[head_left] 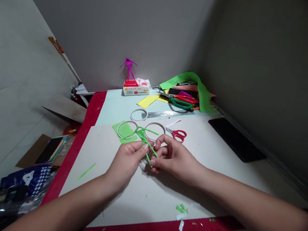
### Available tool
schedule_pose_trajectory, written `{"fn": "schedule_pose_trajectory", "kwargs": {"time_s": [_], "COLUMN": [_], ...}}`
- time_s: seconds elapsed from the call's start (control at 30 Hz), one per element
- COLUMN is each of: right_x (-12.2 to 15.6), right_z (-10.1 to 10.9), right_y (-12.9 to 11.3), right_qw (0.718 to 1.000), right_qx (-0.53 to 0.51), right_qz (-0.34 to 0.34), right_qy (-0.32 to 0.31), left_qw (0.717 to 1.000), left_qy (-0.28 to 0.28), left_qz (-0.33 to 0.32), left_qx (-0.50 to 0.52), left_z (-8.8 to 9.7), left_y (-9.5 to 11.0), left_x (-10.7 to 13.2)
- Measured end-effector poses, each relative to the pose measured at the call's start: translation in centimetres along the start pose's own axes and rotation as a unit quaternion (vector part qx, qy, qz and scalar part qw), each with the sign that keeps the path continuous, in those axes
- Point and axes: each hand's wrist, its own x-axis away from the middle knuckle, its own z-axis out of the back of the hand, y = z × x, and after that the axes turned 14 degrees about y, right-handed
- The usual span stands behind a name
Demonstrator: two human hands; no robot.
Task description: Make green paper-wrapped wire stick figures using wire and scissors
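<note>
A thin-limbed green figure (142, 134), apparently wrapped in green strip, is held above the table between my hands. My left hand (131, 156) pinches its body between thumb and fingers. The fingers of my right hand (170, 155) close around the end of one of its thin legs. Just beyond lie three tape rolls, the left roll (118, 129), the right roll (165, 129) and the farther roll (131, 114). Under the left roll is a green sheet (117, 127). Red-handled scissors (179, 135) rest beside the right roll.
A purple figure (128, 65) stands on a small box (136, 89) at the back. Metal wires (167, 114), more scissors (182, 103) and a green strip (205, 97) lie behind. A black phone-like slab (236, 139) is at right. Green scraps (181, 208) lie near the red table edge (159, 227).
</note>
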Motion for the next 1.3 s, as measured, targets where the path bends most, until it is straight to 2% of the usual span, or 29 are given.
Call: {"fn": "schedule_pose_trajectory", "kwargs": {"time_s": [0.13, 0.23, 0.53, 0.7, 0.83, 0.93, 1.0, 1.07, 1.13, 1.2, 1.3], "right_x": [0.5, 0.5, 0.5, 0.4, 0.3, 0.5, 0.9, 1.5, 2.1, 2.7, 2.9], "right_z": [-1.1, -1.2, 0.4, 0.6, 0.9, 1.6, 2.1, 2.6, 3.0, 3.0, 2.1], "right_y": [1.2, 1.7, -0.2, -0.5, -1.4, -1.9, -1.9, -1.7, -1.7, -2.0, -3.4], "right_qw": [0.999, 0.998, 0.969, 0.933, 0.927, 0.922, 0.916, 0.897, 0.861, 0.806, 0.722], "right_qx": [-0.039, -0.013, 0.188, 0.285, 0.316, 0.347, 0.375, 0.422, 0.491, 0.574, 0.664], "right_qz": [0.027, 0.057, 0.148, 0.209, 0.189, 0.156, 0.131, 0.121, 0.127, 0.14, 0.184], "right_qy": [0.005, 0.02, 0.058, 0.066, 0.07, 0.066, 0.06, 0.053, 0.044, 0.036, 0.064], "left_qw": [1.0, 1.0, 1.0, 0.998, 0.988, 0.969, 0.955, 0.945, 0.935, 0.915, 0.863], "left_qy": [-0.005, -0.001, -0.013, -0.023, -0.077, -0.119, -0.12, -0.092, -0.035, 0.041, 0.141], "left_qz": [0.003, -0.005, -0.008, -0.006, 0.003, -0.005, -0.023, -0.047, -0.083, -0.13, -0.188], "left_qx": [0.004, 0.006, -0.009, -0.052, -0.133, -0.216, -0.269, -0.309, -0.343, -0.38, -0.447], "left_z": [-0.3, -0.5, -0.1, 0.2, 1.1, 2.2, 3.1, 4.2, 5.5, 6.9, 8.8], "left_y": [-0.2, -0.3, 0.1, 0.4, 1.4, 2.8, 4.0, 5.0, 5.8, 6.0, 5.3], "left_x": [0.4, 0.3, 0.4, -0.2, -1.0, -1.3, -1.6, -2.2, -3.3, -4.7, -7.0]}}
